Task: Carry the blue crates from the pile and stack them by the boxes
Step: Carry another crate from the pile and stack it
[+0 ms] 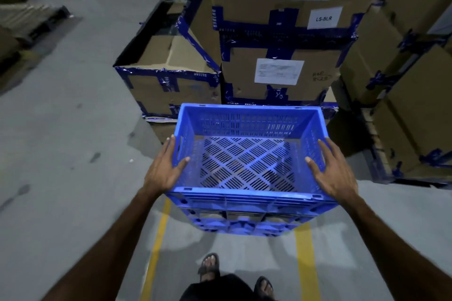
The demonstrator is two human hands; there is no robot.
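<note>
Both hands, left [164, 170] and right [333, 173], spread flat against upright blue crate's [247, 199] short sides, opening upward.

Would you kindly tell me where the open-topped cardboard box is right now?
In the head view, the open-topped cardboard box stands on the floor at upper left of the blue crate, directly left of the stacked taped boxes.

I see a blue crate [247, 154], empty and slatted, on top of another blue crate beneath it [244, 222]. My left hand [163, 166] lies on its left rim, thumb inside; my right hand [332, 168] lies on the right rim, fingers spread. Taped cardboard boxes [278, 32] are stacked just behind. Yellow floor lines [305, 264] run under the crates, by my sandalled feet [210, 266].
</note>
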